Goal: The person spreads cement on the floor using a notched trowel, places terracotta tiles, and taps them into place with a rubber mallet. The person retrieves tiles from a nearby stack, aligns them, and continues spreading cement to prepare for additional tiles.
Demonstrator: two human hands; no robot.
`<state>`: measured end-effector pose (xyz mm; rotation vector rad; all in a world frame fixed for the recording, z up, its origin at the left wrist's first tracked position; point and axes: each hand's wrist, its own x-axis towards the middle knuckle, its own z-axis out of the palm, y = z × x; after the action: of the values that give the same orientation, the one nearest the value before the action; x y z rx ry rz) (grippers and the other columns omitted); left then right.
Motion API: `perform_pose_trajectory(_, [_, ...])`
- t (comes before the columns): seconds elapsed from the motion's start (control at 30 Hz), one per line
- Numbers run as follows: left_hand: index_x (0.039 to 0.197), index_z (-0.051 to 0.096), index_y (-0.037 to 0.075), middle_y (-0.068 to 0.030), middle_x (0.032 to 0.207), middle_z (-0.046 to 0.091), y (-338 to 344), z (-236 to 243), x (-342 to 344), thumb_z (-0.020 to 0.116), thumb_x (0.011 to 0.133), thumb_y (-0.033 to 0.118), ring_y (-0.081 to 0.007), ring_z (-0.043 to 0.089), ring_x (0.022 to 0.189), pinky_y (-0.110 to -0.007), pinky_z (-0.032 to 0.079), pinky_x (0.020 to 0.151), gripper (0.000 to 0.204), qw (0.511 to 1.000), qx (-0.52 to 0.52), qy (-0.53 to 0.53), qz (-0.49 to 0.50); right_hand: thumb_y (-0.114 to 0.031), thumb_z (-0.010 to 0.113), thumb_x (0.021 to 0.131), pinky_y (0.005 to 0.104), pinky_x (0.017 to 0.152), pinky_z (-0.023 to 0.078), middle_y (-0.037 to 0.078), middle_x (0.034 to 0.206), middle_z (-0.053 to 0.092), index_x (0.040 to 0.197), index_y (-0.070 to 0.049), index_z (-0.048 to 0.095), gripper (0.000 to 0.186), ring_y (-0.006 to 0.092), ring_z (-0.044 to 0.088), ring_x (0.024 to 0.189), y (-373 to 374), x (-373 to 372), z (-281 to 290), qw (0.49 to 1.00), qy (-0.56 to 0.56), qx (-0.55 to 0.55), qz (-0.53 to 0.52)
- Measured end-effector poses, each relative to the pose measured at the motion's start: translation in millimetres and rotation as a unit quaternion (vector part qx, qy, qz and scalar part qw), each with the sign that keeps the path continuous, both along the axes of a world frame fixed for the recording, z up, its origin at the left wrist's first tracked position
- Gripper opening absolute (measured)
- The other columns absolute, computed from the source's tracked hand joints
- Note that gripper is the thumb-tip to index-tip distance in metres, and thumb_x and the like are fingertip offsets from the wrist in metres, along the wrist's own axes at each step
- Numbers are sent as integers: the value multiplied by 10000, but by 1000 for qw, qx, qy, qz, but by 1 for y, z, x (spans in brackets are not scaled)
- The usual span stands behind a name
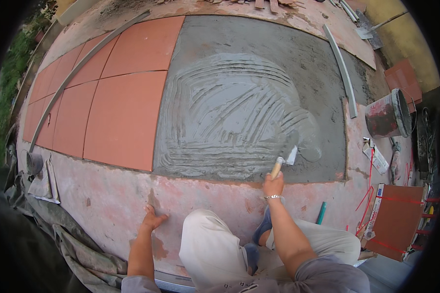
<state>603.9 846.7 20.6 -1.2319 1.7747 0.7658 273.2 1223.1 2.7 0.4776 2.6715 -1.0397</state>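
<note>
My right hand (274, 186) is closed around the wooden handle of a trowel (292, 155), whose blade rests at the near right part of the wet grey mortar (322, 166). Curved ridges and scratched lines run through a smoother, wetter patch of that mortar. My left hand (154, 218) hangs open over the pinkish floor, fingers apart, holding nothing; whether it touches the floor I cannot tell. Left of the mortar lie large terracotta tiles (124, 119) in rows, their edge bordering the wet bed.
A long metal straightedge (76, 73) lies across the tiles, another bar (341, 71) on the mortar's right. A stained bucket (387, 115), boxed tiles (397, 217) and a green stick-like object (321, 213) are to the right. Crumpled tarp (85, 249) lies at left; a shovel (371, 31) is far right.
</note>
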Motion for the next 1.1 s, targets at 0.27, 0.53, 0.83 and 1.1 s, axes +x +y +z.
perform_pose_trajectory(0.27, [1576,-73,-70,-355,1638,-66,8,-6,10,774,750,590,-435,220,1519,-387,287,1217,1355,999,-22,37,-2,-237,611,901,523,911,531,338,1059,682,1212,64,530,440,479,672,1020,-273,-79,13,953,-60,-131,265])
perform_pose_trajectory(0.53, [1570,-51,-87,-370,1632,-43,5,-9,7,791,743,544,-439,205,1522,-391,264,1227,1338,999,-11,42,1,-240,622,897,499,933,531,313,1122,681,1188,70,565,429,454,667,1066,-284,-147,-5,979,-56,-92,173])
perform_pose_trajectory(0.83, [1569,-42,-93,-364,1636,-18,6,-11,6,809,740,491,-423,217,1523,-378,264,1228,1324,999,-20,21,-18,-227,628,901,501,923,533,310,1118,684,1185,69,562,415,463,668,1054,-94,-192,-5,999,-17,-5,26])
perform_pose_trajectory(1.1, [1568,-40,-95,-366,1634,-8,5,-25,12,798,747,494,-460,284,1487,-388,297,1215,1313,997,-57,10,-44,-205,643,887,490,924,532,305,1132,685,1158,77,588,396,460,669,1062,69,-161,-3,991,-31,56,-118])
